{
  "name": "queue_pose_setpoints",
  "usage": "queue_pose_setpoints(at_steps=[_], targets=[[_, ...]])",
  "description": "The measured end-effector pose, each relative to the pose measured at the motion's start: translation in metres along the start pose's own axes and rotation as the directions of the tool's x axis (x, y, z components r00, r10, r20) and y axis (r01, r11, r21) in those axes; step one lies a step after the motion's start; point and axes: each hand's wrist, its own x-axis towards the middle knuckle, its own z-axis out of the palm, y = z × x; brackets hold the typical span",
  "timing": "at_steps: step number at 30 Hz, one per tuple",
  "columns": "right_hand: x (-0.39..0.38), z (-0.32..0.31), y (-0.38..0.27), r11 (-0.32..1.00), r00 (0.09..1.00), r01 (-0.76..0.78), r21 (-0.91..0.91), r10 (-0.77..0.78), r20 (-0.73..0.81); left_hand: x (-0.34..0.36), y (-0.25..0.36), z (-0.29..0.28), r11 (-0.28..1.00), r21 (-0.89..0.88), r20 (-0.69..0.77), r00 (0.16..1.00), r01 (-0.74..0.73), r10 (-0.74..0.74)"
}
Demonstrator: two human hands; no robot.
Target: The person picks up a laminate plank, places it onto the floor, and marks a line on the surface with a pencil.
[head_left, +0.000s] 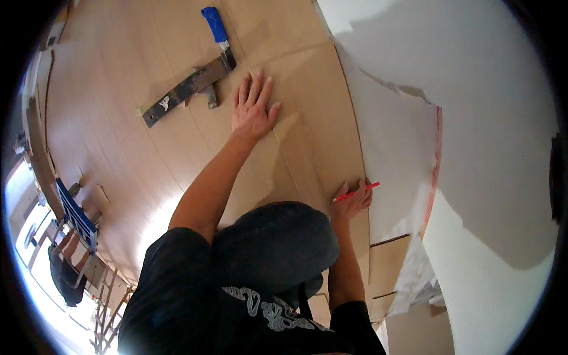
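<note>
My left hand [254, 109] lies flat on the light wood floorboards [171, 47], fingers spread. Close to the edge of the boards, my right hand [353, 204] is closed round a red pencil [373, 186], which sticks out to the right past the fingers. Left of my left hand lies a long, dark, worn flat bar-shaped tool [183, 92] with a short stub on its side. Touching its far end is a tool with a blue handle [214, 25] and a dark metal end; its exact kind is unclear.
A pale sheet [390, 148] with a red-striped edge lies beyond the boards, beside the white wall [503, 77]. Shorter board pieces [387, 263] are near my right forearm. A blue framed object [77, 213] and a stand with dark cloth [66, 275] are far left.
</note>
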Motion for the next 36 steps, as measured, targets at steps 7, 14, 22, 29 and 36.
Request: queue_pose_setpoints(at_steps=[7, 14, 22, 29, 36], targets=[[0.004, 0.004, 0.016, 0.984, 0.981, -0.181, -0.009, 0.181, 0.068, 0.015, 0.012, 0.03, 0.992, 0.119, 0.002, 0.999, -0.049, 0.049], [0.007, 0.02, 0.011, 0.999, 0.994, -0.05, -0.019, 0.048, -0.095, 0.015, -0.056, 0.054, 0.96, 0.178, -0.125, 0.963, -0.214, 0.238], [-0.034, 0.006, -0.001, 0.977, 0.969, -0.18, 0.111, 0.195, -0.15, 0.012, -0.013, 0.041, 0.548, 0.762, 0.148, 0.916, -0.346, 0.374], [-0.229, -0.057, -0.026, 0.889, 1.0, 0.003, 0.459, 0.002, -0.011, 0.091, -0.101, 0.08, 0.842, 0.334, 0.085, 0.903, -0.424, 0.421], [-0.452, -0.149, 0.078, 0.797, 0.784, -0.549, 0.253, 0.596, -0.175, -0.022, -0.045, 0.08, 0.704, 0.268, 0.292, 0.752, -0.658, 0.591]])
